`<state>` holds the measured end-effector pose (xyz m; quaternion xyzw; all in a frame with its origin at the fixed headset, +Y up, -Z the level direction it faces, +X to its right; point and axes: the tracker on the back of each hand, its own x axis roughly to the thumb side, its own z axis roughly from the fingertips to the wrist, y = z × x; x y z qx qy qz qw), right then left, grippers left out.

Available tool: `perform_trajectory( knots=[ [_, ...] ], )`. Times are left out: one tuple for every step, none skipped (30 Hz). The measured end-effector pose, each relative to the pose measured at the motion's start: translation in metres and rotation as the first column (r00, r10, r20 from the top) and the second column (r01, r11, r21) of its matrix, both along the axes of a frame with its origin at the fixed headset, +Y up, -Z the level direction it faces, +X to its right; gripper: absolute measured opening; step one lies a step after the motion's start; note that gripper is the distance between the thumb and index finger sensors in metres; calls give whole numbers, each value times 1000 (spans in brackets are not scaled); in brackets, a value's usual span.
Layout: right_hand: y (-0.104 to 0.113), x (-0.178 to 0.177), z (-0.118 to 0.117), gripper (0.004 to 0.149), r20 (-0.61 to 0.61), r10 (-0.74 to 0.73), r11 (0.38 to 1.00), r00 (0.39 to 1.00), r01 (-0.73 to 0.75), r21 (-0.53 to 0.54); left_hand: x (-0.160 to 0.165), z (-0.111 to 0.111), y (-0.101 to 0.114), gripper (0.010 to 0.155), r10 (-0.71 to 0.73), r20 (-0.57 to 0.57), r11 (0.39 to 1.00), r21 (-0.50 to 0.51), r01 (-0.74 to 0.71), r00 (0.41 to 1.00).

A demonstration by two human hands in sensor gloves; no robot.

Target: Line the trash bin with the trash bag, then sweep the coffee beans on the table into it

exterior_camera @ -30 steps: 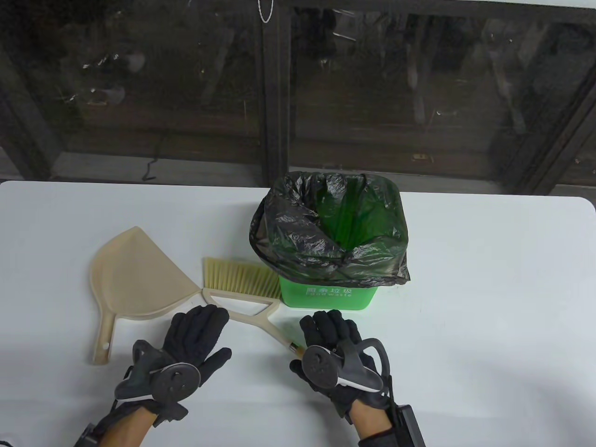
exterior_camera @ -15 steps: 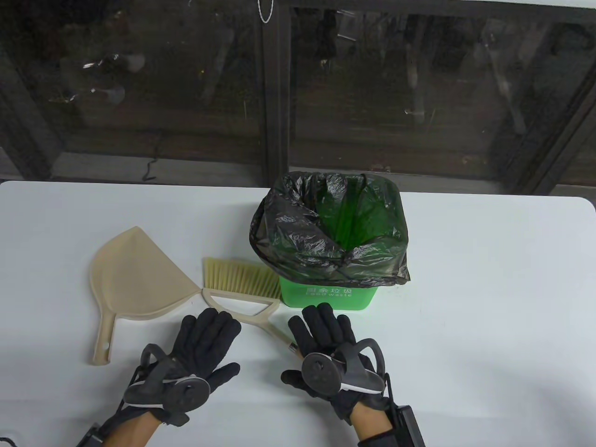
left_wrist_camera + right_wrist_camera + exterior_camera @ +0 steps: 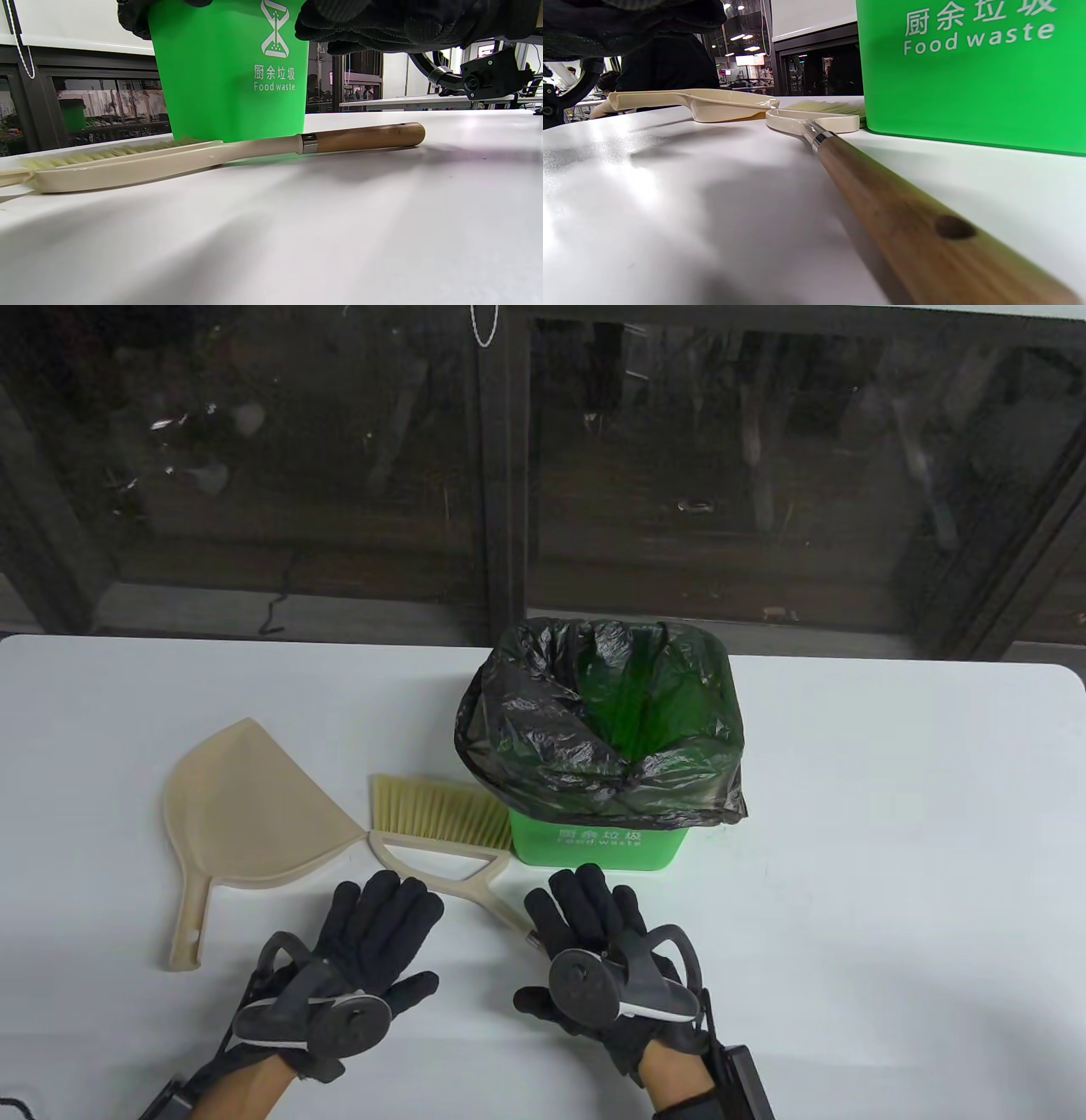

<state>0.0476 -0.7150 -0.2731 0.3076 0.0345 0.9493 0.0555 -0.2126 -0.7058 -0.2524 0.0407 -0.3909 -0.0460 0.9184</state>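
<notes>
The trash bin (image 3: 598, 848), lined with the trash bag (image 3: 594, 746), stands mid-table toward the far edge; no beans show. The brush (image 3: 441, 848) and dustpan (image 3: 246, 806) lie flat, set down near the front edge. Left hand (image 3: 365, 942) and right hand (image 3: 594, 950) rest flat, fingers spread, holding nothing. The right has slid over the brush's handle end

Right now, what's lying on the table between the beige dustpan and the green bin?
In the table view, the hand brush lies between the dustpan and the lined food waste bin, its bristles touching the bin's near left corner.
</notes>
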Motion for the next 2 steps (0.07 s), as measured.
perform_trajectory(
  knots=[
    [0, 0, 0, 91, 0, 1, 1000, 1000, -1, -2, 0, 0, 0, 75, -2, 0, 1000, 4, 2, 1000],
    [0, 0, 0, 91, 0, 3, 1000, 1000, -3, -4, 0, 1, 1, 75, -3, 0, 1000, 7, 3, 1000]
  ],
)
